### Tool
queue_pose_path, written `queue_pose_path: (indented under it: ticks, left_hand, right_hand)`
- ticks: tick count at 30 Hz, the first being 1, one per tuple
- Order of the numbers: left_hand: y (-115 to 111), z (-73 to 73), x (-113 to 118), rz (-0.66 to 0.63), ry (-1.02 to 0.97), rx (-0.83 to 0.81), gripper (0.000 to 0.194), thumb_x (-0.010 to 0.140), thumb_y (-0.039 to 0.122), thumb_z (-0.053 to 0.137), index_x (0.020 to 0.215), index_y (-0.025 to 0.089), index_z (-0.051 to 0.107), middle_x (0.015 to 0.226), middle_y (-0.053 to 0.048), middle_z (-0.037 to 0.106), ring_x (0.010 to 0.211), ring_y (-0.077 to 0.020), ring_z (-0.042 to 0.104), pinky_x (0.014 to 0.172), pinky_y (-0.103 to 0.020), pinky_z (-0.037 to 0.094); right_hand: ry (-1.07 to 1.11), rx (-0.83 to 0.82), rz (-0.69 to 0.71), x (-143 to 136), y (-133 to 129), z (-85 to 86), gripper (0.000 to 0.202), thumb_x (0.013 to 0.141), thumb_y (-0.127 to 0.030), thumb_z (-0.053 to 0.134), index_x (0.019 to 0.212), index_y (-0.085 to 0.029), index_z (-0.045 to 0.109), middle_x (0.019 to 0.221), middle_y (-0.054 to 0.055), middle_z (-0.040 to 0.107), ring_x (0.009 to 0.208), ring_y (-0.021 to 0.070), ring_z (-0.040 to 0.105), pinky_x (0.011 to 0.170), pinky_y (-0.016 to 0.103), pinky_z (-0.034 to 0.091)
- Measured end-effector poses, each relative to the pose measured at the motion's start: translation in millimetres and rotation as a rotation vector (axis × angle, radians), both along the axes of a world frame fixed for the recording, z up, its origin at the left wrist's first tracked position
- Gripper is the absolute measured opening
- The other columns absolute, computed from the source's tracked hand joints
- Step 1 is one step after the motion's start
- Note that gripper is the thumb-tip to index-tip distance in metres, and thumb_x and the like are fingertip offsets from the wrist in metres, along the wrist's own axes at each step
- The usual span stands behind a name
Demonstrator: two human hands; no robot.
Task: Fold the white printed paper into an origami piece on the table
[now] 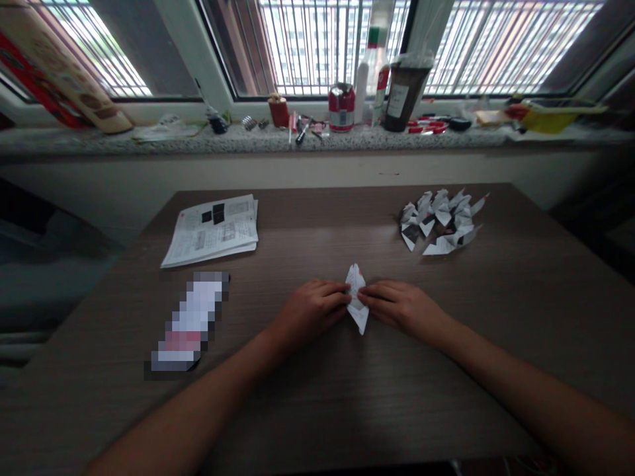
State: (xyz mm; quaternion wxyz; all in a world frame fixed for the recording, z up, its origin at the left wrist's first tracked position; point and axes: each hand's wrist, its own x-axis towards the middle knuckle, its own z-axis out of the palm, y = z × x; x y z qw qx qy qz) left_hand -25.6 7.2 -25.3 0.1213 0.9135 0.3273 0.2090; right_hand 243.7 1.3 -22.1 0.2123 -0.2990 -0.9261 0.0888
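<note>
A small piece of folded white printed paper [356,301], a narrow diamond with pointed ends, lies near the middle of the brown table [317,396]. My left hand [317,304] is closed at its left edge, fingertips on the paper. From the right, my right hand [399,303] has its fingers together and their tips pressed on the paper's right side. Several folded paper pieces [441,221] are grouped at the back right of the table.
A stack of printed sheets [213,231] lies at the back left, with a blurred-out phone-like object [191,324] in front of it. On the windowsill [238,140] stand a red can [341,107], a dark drink cup [405,92] and a yellow container [550,118].
</note>
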Motion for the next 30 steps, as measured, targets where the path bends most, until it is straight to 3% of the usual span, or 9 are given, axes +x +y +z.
queue_pose_path:
  ticks: [14, 21, 30]
  left_hand:
    - [-5.1, 14.4, -5.5, -0.065, 0.108, 0.079, 0.028, 0.103, 0.026, 0.056, 0.128, 0.024, 0.069, 0.136, -0.01, 0.067, 0.12, -0.0273, 0.066, 0.103, -0.049, 0.053]
    - [-6.7, 14.7, -8.2, -0.112, 0.179, 0.09, 0.039, 0.102, 0.027, 0.057, 0.141, 0.025, 0.059, 0.142, -0.01, 0.063, 0.123, -0.0286, 0.065, 0.107, -0.049, 0.051]
    - [-8.3, 20.7, -12.1, -0.095, 0.23, 0.024, 0.041, 0.103, 0.029, 0.056, 0.145, 0.032, 0.056, 0.148, -0.006, 0.058, 0.129, -0.027, 0.061, 0.112, -0.051, 0.046]
  right_hand:
    - [-0.009, -0.028, 0.066, 4.7, -2.3, 3.6, 0.042, 0.099, -0.026, 0.064, 0.14, -0.029, 0.062, 0.134, 0.01, 0.068, 0.124, 0.0281, 0.065, 0.103, 0.051, 0.057]
    - [-0.085, -0.049, 0.069, 9.3, -2.1, 1.9, 0.052, 0.1, -0.026, 0.062, 0.151, -0.032, 0.051, 0.143, 0.008, 0.063, 0.131, 0.0286, 0.06, 0.108, 0.051, 0.054]
    - [-0.104, -0.047, 0.083, 12.9, -0.4, 4.5, 0.045, 0.1, -0.027, 0.061, 0.146, -0.028, 0.058, 0.144, 0.009, 0.063, 0.132, 0.0286, 0.059, 0.107, 0.05, 0.053]
